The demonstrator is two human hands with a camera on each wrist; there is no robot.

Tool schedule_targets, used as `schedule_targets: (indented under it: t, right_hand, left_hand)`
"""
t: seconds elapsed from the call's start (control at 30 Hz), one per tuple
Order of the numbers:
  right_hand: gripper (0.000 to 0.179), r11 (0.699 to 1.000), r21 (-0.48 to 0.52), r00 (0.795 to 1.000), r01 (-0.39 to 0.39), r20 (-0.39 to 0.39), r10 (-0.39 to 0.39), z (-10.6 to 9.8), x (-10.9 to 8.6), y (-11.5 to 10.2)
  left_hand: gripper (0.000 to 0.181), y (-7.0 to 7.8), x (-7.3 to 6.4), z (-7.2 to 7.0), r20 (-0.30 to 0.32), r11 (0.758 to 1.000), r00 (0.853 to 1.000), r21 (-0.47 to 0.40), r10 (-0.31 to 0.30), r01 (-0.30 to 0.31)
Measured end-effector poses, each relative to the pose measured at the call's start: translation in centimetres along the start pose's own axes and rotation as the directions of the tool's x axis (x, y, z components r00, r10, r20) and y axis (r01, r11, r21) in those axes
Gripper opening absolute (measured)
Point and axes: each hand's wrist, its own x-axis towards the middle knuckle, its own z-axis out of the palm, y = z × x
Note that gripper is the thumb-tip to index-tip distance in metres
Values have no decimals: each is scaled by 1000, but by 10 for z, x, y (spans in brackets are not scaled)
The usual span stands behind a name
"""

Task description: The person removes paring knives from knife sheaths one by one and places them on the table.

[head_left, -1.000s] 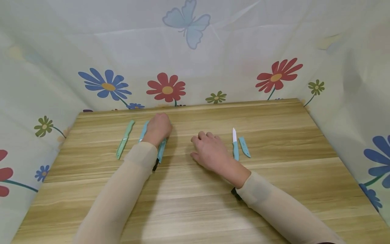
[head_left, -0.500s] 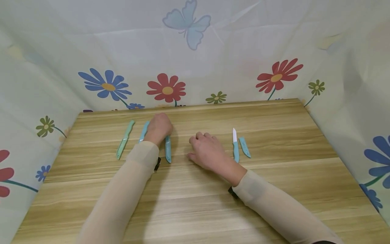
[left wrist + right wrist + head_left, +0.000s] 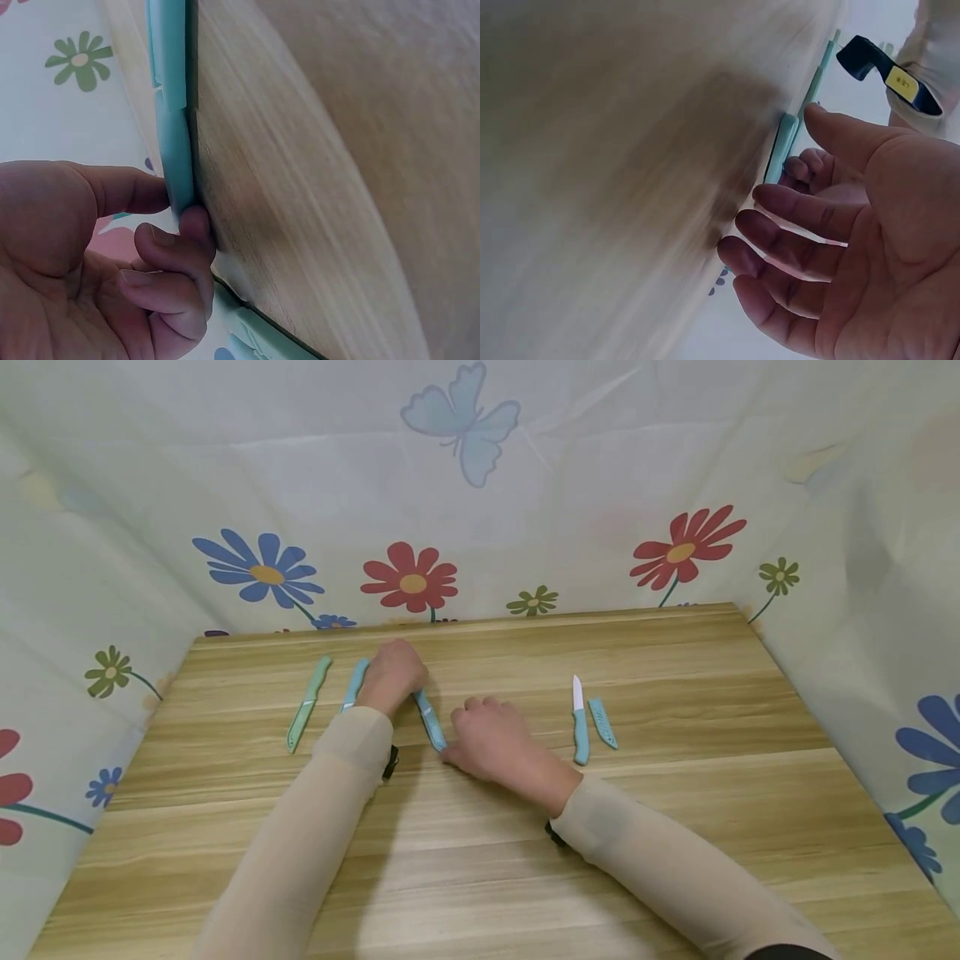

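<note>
In the head view my left hand [image 3: 393,677] holds a light blue sheathed paring knife [image 3: 430,718] over the wooden table. The left wrist view shows thumb and fingertips pinching the end of the knife's handle [image 3: 176,165]. My right hand [image 3: 495,739] is at the sheath's tip, its thumb right beside it. In the right wrist view that hand's fingers [image 3: 787,240] are loosely bent and spread apart from the thumb, with the sheath tip [image 3: 782,142] showing between them. The left hand partly hides a second blue sheathed knife [image 3: 356,682].
Farther left lies a green sheathed knife [image 3: 307,706]. To the right, a bare knife [image 3: 580,731] with a white blade and blue handle lies beside a loose blue sheath [image 3: 603,723]. A flower-printed curtain [image 3: 570,468] stands behind the wooden table [image 3: 675,810].
The held knife has swung its sheathed end rightward toward my right hand. My right hand has moved left to meet it, uncovering the bare knife's handle. My left hand stays nearly in place.
</note>
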Motion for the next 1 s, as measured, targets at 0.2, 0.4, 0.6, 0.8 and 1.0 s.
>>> schedule_targets:
  t: [0.2, 0.4, 0.6, 0.8, 1.0]
  right_hand:
    - [41, 1000, -22, 1000, 14, 14, -14, 2, 7, -6]
    - [37, 999, -29, 999, 13, 47, -12, 0, 11, -9]
    - [26, 998, -49, 998, 25, 67, -22, -1, 11, -8]
    - [25, 998, -49, 998, 29, 63, -26, -2, 10, -8]
    - [23, 999, -33, 998, 27, 63, -25, -5, 8, -6]
  left_hand:
    - [18, 2, -1, -1, 11, 1000, 1000, 4, -9, 9]
    - [18, 3, 0, 0, 12, 1000, 1000, 15, -1, 1]
    - [17, 4, -1, -1, 31, 1000, 1000, 20, -5, 4]
    - [17, 4, -3, -1, 14, 1000, 1000, 20, 9, -10]
    - [16, 5, -3, -2, 0, 1000, 1000, -7, 8, -8]
